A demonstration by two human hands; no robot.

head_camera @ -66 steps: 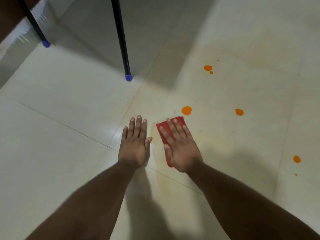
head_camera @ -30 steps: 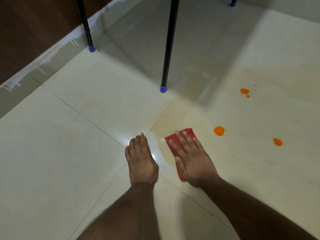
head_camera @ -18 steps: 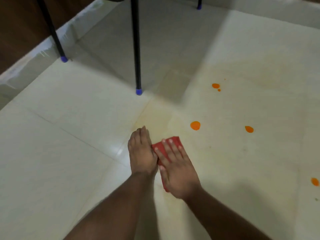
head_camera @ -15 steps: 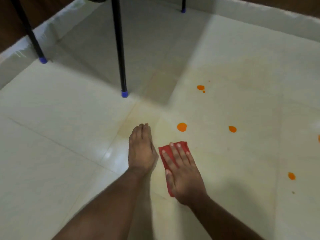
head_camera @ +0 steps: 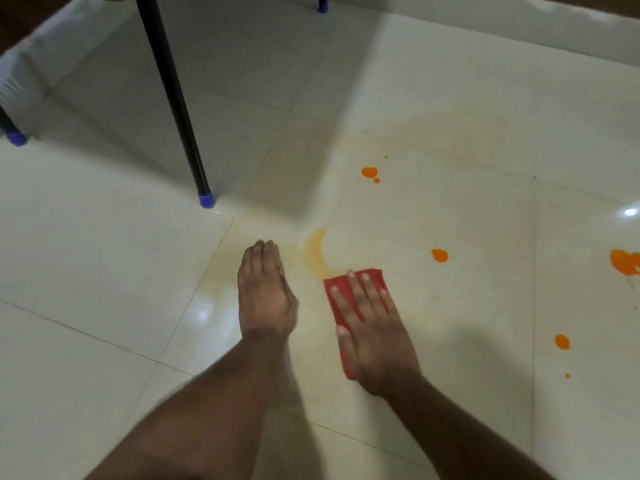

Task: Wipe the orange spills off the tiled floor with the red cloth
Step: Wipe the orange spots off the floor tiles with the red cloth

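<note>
Right hand [head_camera: 372, 327] is laid flat, fingers straight and spread, pressed on the red cloth [head_camera: 349, 289]; the cloth is pinned to the tiled floor [head_camera: 104, 258] beneath the palm, not gripped. Left hand [head_camera: 265, 292] is set just beside it to the left, apart from the cloth, fingers straight and together, palm down on the floor as a prop; nothing is held.

Just ahead of the right fingertips a pale crescent smear [head_camera: 317, 252] is seen, with a fainter yellowish film ahead of the left hand. Step judged: wiping mid-stroke, with one spot reduced to residue.

Farther right of the right hand, solid spills are left: a round drop [head_camera: 440, 255], a lower drop [head_camera: 561, 341], a large blot [head_camera: 625, 261] at the frame edge. Farther ahead, a double drop [head_camera: 370, 173]. Beyond the left hand, a black furniture leg [head_camera: 173, 98] with a blue foot is noted.

Next move judged: the smear to be passed over again, then the cloth pushed right under even pressure, possibly refolded to a clean face so residue is not spread.
</note>
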